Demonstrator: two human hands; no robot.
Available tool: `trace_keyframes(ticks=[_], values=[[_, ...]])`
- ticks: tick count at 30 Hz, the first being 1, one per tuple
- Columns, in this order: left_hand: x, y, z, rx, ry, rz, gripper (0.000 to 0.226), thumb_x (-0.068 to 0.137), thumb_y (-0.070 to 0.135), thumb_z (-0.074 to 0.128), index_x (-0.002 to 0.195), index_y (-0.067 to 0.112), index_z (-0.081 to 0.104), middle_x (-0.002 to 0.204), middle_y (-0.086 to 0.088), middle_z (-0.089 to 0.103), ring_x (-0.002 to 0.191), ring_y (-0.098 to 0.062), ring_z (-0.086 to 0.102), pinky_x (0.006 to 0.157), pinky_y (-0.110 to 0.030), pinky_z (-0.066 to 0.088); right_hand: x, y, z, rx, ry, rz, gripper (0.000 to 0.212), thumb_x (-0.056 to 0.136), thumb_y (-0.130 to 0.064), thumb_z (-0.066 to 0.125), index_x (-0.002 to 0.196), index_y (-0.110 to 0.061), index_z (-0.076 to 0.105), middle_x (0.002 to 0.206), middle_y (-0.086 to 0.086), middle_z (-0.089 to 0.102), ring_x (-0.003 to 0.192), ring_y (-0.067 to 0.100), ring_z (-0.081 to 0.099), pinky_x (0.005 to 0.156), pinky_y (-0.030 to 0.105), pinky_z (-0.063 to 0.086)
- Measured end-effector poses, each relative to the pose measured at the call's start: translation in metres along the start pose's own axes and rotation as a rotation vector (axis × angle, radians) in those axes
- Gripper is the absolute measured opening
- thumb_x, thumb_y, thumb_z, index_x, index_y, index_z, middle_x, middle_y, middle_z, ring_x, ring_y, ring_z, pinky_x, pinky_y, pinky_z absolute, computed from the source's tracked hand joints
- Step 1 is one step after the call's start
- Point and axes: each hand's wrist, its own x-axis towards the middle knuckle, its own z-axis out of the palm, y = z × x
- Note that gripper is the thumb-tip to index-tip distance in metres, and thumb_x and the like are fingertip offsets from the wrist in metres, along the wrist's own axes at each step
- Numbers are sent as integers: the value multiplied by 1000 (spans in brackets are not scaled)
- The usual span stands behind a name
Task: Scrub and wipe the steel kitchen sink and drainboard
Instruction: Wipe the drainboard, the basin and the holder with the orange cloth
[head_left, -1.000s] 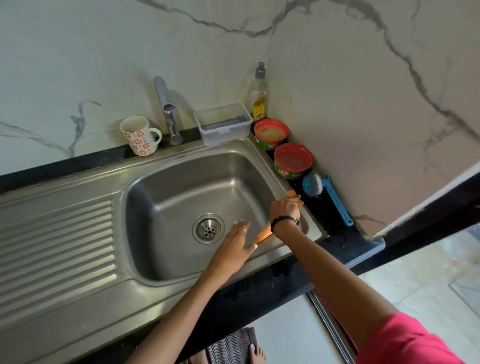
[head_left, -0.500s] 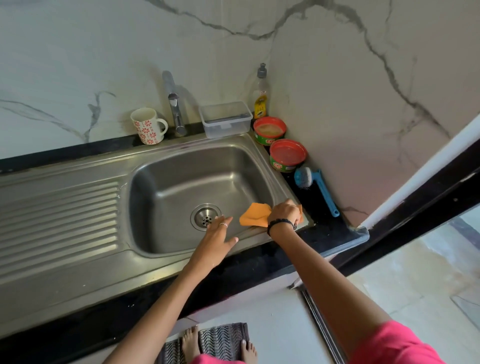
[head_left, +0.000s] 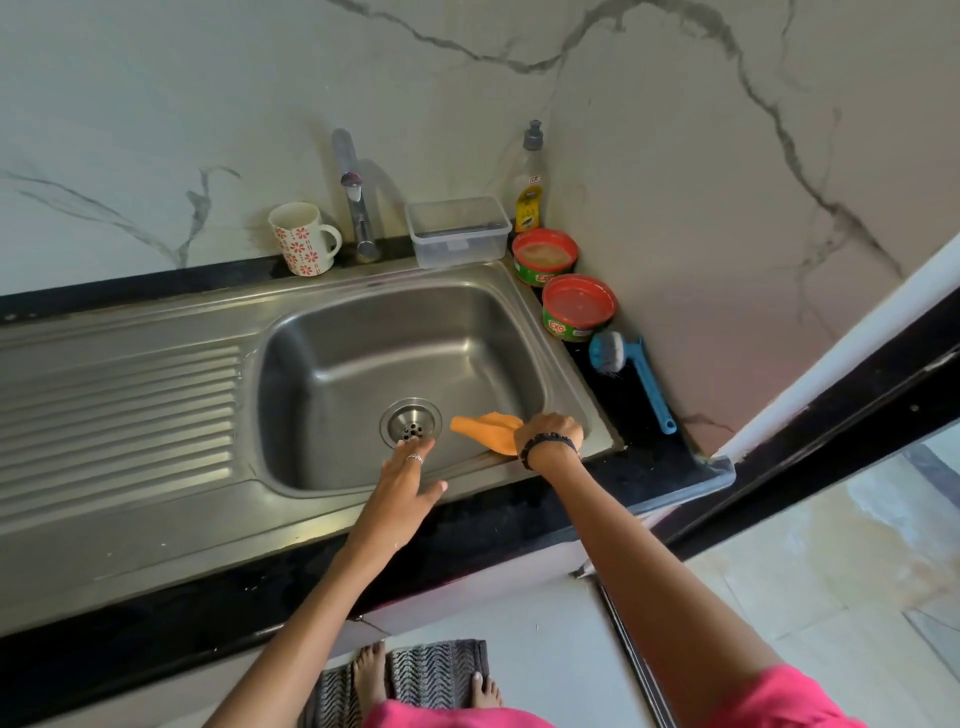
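The steel sink (head_left: 332, 358) has a round drain (head_left: 411, 422) in its basin, and the ribbed drainboard (head_left: 119, 415) lies to its left. My right hand (head_left: 550, 434) grips an orange cloth (head_left: 488, 430) at the sink's front right corner; the cloth hangs over the rim into the basin. My left hand (head_left: 408, 475) hovers with straight fingers over the front rim, just in front of the drain, holding nothing.
Along the back stand a flowered mug (head_left: 303, 238), the tap (head_left: 358, 208), a clear plastic box (head_left: 458, 229) and a soap bottle (head_left: 529, 187). Two red-topped tubs (head_left: 544, 255) (head_left: 579, 306) and a blue brush (head_left: 634, 376) line the right edge. The black counter edge (head_left: 670, 478) ends at a doorway.
My right hand drew the cloth from the right rim down to the front right corner, and the cloth spread into the basin. The left hand slid slightly toward the drain. The camera pulled back.
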Motion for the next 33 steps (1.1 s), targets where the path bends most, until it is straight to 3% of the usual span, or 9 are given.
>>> trace_keyframes(ticks=[9, 12, 14, 16, 20, 23, 28, 31, 33], values=[[-18, -9, -25, -97, 397, 39, 56, 94, 2, 46, 144, 16, 28, 155, 0, 13, 142, -7, 1, 116, -29, 7, 13, -63, 46, 84, -69, -270, 38, 99, -23, 29, 106, -6, 62, 113, 9, 64, 97, 23, 59, 79, 28, 43], [-20, -10, -40, -149, 491, 36, 61, 93, -3, 44, 146, 18, 24, 156, 2, 10, 138, 0, 0, 112, -25, 7, 16, -64, 39, 497, -222, -311, 36, 100, -18, 33, 127, -1, 50, 124, 19, 55, 99, 29, 57, 87, 37, 46], [-22, -10, -44, -147, 542, 17, 60, 94, -2, 43, 147, 18, 22, 156, 2, 8, 140, -2, 1, 114, -27, 8, 17, -61, 36, 940, -296, -308, 39, 101, -24, 31, 131, -4, 45, 105, 16, 56, 73, 22, 54, 70, 37, 51], [-25, -7, -44, -141, 614, 6, 58, 94, 1, 43, 146, 16, 23, 157, 3, 5, 143, -8, 0, 116, -29, 10, 20, -56, 27, 1202, -336, -248, 39, 102, -33, 26, 124, -7, 47, 91, 9, 53, 63, 18, 50, 59, 35, 50], [-29, -1, -42, -110, 754, 12, 58, 94, 7, 48, 146, 17, 24, 157, 4, -1, 144, -9, -5, 110, -22, 11, 40, -41, 17, 1589, -441, -146, 24, 99, -33, 36, 102, -16, 53, 101, 9, 55, 82, 25, 56, 74, 47, 50], [-27, -2, -39, -111, 744, -2, 58, 94, 8, 49, 146, 15, 25, 156, 4, -2, 143, -10, -6, 113, -28, 14, 56, -24, 17, 1797, -415, -88, 20, 98, -31, 38, 99, -20, 55, 94, 7, 59, 81, 22, 56, 70, 41, 47], [-25, -7, -32, -93, 650, -14, 60, 94, 11, 50, 147, 15, 22, 156, 3, -3, 142, -9, -10, 118, -43, 11, 70, 7, -4, 1554, -177, -244, 24, 96, -31, 41, 106, -21, 60, 102, 6, 62, 93, 23, 56, 80, 35, 46], [-24, -11, -27, -57, 590, -12, 61, 94, 14, 50, 147, 15, 20, 156, 3, -5, 140, -6, -13, 118, -40, 3, 67, 13, -29, 1196, 72, -571, 34, 91, -29, 41, 115, -11, 58, 112, 5, 58, 105, 17, 50, 92, 29, 38], [-23, -11, -25, -52, 563, -5, 61, 94, 14, 50, 147, 15, 19, 156, 2, -5, 139, -5, -14, 117, -34, -3, 57, 15, -40, 971, 200, -773, 42, 85, -36, 38, 108, -8, 59, 102, 3, 61, 95, 14, 54, 84, 19, 39]])
